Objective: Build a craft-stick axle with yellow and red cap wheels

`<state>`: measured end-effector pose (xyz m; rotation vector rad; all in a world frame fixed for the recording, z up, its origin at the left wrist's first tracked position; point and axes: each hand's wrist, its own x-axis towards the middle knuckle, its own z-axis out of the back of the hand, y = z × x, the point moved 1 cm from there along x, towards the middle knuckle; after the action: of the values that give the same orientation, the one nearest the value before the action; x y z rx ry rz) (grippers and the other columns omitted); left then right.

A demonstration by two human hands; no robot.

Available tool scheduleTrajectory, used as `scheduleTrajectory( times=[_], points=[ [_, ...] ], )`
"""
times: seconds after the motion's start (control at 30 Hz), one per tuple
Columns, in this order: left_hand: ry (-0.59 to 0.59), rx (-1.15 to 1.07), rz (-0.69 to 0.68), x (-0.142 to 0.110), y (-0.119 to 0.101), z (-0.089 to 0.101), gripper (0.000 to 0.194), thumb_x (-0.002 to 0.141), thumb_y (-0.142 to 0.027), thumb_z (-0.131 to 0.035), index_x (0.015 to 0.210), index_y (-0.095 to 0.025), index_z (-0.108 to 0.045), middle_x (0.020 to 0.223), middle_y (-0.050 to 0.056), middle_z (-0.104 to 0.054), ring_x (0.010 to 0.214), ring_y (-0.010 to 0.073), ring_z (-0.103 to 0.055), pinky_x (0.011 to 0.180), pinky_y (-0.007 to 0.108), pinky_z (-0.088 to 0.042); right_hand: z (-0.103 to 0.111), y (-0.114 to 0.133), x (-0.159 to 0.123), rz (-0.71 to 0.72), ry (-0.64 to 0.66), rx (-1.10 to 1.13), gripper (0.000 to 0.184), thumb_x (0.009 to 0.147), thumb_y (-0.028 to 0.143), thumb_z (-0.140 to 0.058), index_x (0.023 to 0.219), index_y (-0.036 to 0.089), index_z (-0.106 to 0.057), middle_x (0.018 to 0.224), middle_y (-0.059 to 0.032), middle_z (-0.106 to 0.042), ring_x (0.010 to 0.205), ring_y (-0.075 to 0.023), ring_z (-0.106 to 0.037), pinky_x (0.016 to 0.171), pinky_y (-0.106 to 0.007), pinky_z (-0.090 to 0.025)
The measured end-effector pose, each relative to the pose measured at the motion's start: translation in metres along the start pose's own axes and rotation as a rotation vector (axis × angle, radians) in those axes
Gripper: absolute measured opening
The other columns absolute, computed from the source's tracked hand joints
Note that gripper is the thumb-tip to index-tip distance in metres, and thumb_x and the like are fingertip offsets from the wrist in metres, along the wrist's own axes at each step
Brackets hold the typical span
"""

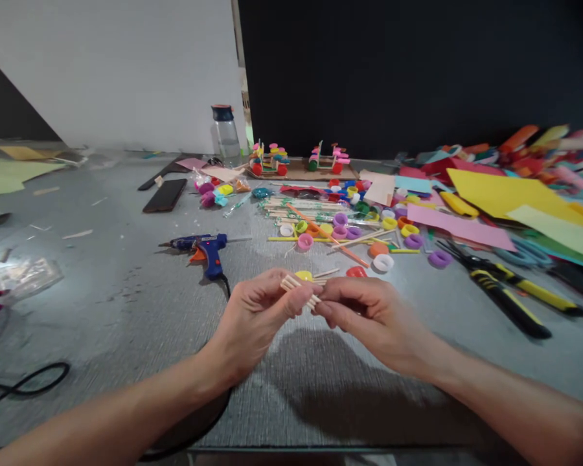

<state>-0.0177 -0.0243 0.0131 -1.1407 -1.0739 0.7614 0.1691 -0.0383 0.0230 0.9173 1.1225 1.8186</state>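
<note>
Short pale wooden sticks (291,283) lie side by side in a small bundle, held above the table near its middle. My left hand (262,310) is closed, pinching the bundle between thumb and fingers. From the other side my right hand (369,314) is closed too, its thumb and fingertips gripping the sticks' right end. My fingers hide part of the bundle. Just beyond the hands are a yellow bottle cap (304,276) and a red cap (356,272). A blue hot glue gun (206,249) lies on its side to the left.
Black-and-yellow pliers (508,301) and coloured paper (515,194) lie to the right. Plastic rings (340,232) and wrapped sticks (301,210) spread behind the hands. Two small wheeled models (269,160), a water bottle (226,136) and a phone (165,195) are farther back. A black cord (218,401) runs leftward.
</note>
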Motion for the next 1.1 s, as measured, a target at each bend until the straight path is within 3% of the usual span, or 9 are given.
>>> scheduleTrajectory(
  times=[0.1, 0.23, 0.37, 0.5, 0.63, 0.77, 0.9, 1.1],
  points=[
    [0.016, 0.069, 0.024, 0.004, 0.000, 0.004, 0.016, 0.089, -0.030, -0.069, 0.080, -0.021, -0.079, 0.071, -0.001, -0.065, 0.065, 0.0085, -0.053, 0.062, 0.020, -0.043, 0.009, 0.002, 0.001, 0.012, 0.041, -0.108, 0.029, 0.098, 0.028, -0.058, 0.070, 0.020, -0.058, 0.064, 0.0053, -0.050, 0.060, -0.0105, -0.043, 0.054, -0.026, -0.033],
    [0.043, 0.066, 0.185, 0.006, 0.005, 0.009, 0.021, 0.088, -0.038, -0.069, 0.096, -0.022, -0.079, 0.063, -0.004, -0.059, 0.053, 0.0080, -0.050, 0.050, 0.019, -0.040, 0.022, 0.004, 0.002, 0.022, 0.129, -0.272, 0.024, 0.097, 0.021, -0.059, 0.073, 0.019, -0.060, 0.066, 0.0053, -0.054, 0.061, -0.0094, -0.047, 0.057, -0.024, -0.035],
    [0.247, 0.180, 0.281, 0.006, 0.013, 0.013, 0.031, 0.091, -0.044, -0.065, 0.077, -0.019, -0.076, 0.062, -0.001, -0.061, 0.052, 0.0081, -0.048, 0.047, 0.018, -0.036, 0.031, 0.003, 0.005, 0.016, 0.149, -0.452, 0.021, 0.097, 0.022, -0.061, 0.076, 0.018, -0.064, 0.068, 0.0040, -0.059, 0.063, -0.0098, -0.050, 0.059, -0.025, -0.035],
    [0.371, 0.234, 0.333, 0.005, 0.021, 0.014, 0.038, 0.093, -0.051, -0.063, 0.078, -0.019, -0.077, 0.060, -0.001, -0.058, 0.052, 0.0089, -0.046, 0.046, 0.017, -0.033, 0.034, 0.002, 0.006, -0.014, 0.145, -0.507, 0.018, 0.096, 0.020, -0.061, 0.079, 0.018, -0.068, 0.070, 0.0029, -0.062, 0.063, -0.0102, -0.052, 0.061, -0.025, -0.035],
    [0.337, 0.237, 0.298, 0.003, 0.021, 0.009, 0.033, 0.094, -0.046, -0.064, 0.079, -0.020, -0.077, 0.060, -0.001, -0.058, 0.053, 0.0096, -0.046, 0.045, 0.018, -0.033, 0.033, 0.002, 0.006, -0.005, 0.203, -0.459, 0.017, 0.098, 0.024, -0.062, 0.085, 0.018, -0.071, 0.076, 0.0013, -0.066, 0.068, -0.0113, -0.056, 0.063, -0.025, -0.038],
    [0.332, 0.287, 0.230, 0.002, 0.018, 0.003, 0.035, 0.095, -0.043, -0.062, 0.075, -0.019, -0.077, 0.058, -0.001, -0.055, 0.054, 0.0099, -0.045, 0.048, 0.018, -0.033, 0.032, 0.004, 0.005, 0.060, 0.225, -0.523, 0.020, 0.099, 0.016, -0.061, 0.082, 0.019, -0.071, 0.078, 0.0009, -0.067, 0.073, -0.0126, -0.057, 0.068, -0.026, -0.039],
    [0.305, 0.308, 0.210, 0.003, 0.017, 0.002, 0.030, 0.096, -0.043, -0.061, 0.091, -0.020, -0.080, 0.067, 0.000, -0.063, 0.057, 0.0104, -0.049, 0.052, 0.020, -0.038, 0.033, 0.001, 0.005, 0.033, 0.219, -0.560, 0.022, 0.098, 0.017, -0.060, 0.079, 0.019, -0.071, 0.075, 0.0006, -0.068, 0.071, -0.0134, -0.057, 0.067, -0.027, -0.039],
    [0.335, 0.557, 0.012, 0.004, 0.019, 0.004, 0.021, 0.098, -0.031, -0.061, 0.094, -0.024, -0.080, 0.083, 0.002, -0.077, 0.077, 0.0154, -0.068, 0.070, 0.024, -0.048, 0.033, -0.010, 0.003, -0.029, 0.274, -0.645, 0.019, 0.094, 0.015, -0.062, 0.084, 0.019, -0.077, 0.082, -0.0048, -0.076, 0.077, -0.0187, -0.064, 0.070, -0.031, -0.040]
  ],
)
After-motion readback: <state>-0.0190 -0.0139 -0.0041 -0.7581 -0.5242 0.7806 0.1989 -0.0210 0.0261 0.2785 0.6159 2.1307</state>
